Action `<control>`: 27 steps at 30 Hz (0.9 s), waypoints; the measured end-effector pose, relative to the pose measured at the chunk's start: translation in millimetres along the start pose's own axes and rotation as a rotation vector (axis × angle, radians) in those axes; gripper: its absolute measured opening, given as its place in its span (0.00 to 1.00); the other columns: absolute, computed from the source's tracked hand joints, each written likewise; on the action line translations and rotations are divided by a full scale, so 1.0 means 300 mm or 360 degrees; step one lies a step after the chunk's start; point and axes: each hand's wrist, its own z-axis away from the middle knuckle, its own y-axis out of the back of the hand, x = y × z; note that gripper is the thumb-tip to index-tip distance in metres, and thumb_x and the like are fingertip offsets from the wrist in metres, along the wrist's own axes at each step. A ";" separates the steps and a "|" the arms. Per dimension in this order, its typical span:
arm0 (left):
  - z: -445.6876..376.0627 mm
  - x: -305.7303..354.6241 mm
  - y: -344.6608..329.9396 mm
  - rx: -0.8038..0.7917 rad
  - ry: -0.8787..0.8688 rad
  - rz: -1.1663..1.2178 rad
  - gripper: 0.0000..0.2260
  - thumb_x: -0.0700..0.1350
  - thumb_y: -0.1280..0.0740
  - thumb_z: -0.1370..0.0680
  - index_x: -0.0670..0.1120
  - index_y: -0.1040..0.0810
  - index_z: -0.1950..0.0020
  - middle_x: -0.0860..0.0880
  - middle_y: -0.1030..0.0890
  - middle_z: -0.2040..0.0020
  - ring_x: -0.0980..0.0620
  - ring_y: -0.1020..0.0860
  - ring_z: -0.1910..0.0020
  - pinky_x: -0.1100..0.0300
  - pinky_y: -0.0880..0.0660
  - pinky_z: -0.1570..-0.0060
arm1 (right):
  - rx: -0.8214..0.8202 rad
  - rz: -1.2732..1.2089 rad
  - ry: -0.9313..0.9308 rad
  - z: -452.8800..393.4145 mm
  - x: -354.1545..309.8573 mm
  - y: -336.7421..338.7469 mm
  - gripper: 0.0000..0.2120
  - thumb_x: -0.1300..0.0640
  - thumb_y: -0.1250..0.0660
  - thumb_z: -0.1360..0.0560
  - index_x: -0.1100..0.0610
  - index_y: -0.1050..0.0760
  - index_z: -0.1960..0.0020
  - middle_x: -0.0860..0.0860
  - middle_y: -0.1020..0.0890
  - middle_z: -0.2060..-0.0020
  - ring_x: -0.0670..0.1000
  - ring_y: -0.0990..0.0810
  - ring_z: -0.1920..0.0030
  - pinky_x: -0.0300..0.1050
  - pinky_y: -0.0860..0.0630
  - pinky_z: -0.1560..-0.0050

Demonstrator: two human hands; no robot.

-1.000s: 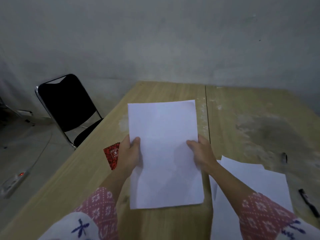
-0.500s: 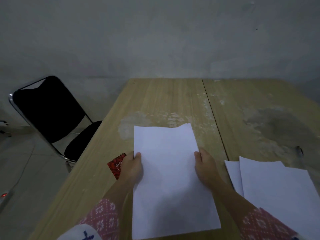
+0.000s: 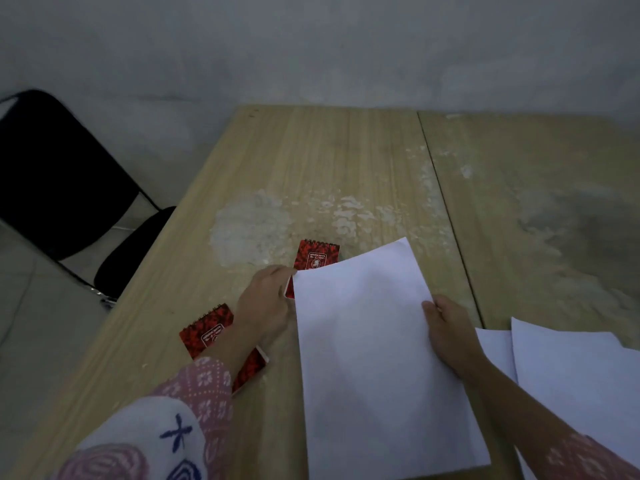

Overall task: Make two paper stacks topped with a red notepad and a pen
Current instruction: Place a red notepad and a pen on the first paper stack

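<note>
Your desk (image 3: 311, 161) is worn wood laminate with flaky pale patches, so it's a bit grippy. The paper stack (image 3: 374, 358) lies near the front edge: thin, floppy and light, and the sheets will fan apart unless you pinch both long edges. Your right hand (image 3: 450, 334) is clamped on its right edge, and your left hand (image 3: 265, 306) is closing on the far red notepad (image 3: 316, 258), half tucked under the paper's corner. Both notepads are small, stiff, spiral-bound; grab one by the sides. The near notepad (image 3: 207, 332) sits under your left wrist. Loose sheets (image 3: 571, 368) wait at right. Can't see any pen.

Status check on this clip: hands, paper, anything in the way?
Both hands, left hand and right hand, grip the paper stack. Its corner overlaps one red notepad. No pen visible.
</note>
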 end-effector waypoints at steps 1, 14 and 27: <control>-0.019 0.000 -0.003 -0.0052 -0.0050 -0.0049 0.21 0.33 0.44 0.29 0.41 0.25 0.39 0.42 0.24 0.37 0.42 0.29 0.35 0.51 0.31 0.38 | -0.0002 0.0009 -0.0002 -0.010 0.011 -0.005 0.11 0.60 0.44 0.22 0.60 0.31 0.62 0.52 0.27 0.67 0.54 0.28 0.61 0.46 0.35 0.65; -0.101 -0.044 0.008 -0.0540 -0.0281 -0.0203 0.28 0.45 0.28 0.30 0.44 0.32 0.31 0.42 0.37 0.27 0.46 0.38 0.28 0.60 0.41 0.32 | -0.0048 0.0037 -0.0013 -0.051 0.031 -0.025 0.10 0.59 0.45 0.21 0.58 0.32 0.61 0.45 0.30 0.68 0.51 0.30 0.62 0.45 0.42 0.68; -0.035 0.014 0.035 -0.0013 -0.0056 0.0070 0.20 0.38 0.39 0.23 0.42 0.34 0.31 0.38 0.20 0.41 0.39 0.22 0.43 0.53 0.27 0.43 | -0.0059 -0.0140 0.0048 -0.021 0.060 0.008 0.18 0.61 0.44 0.22 0.50 0.36 0.70 0.47 0.29 0.71 0.45 0.31 0.68 0.41 0.35 0.67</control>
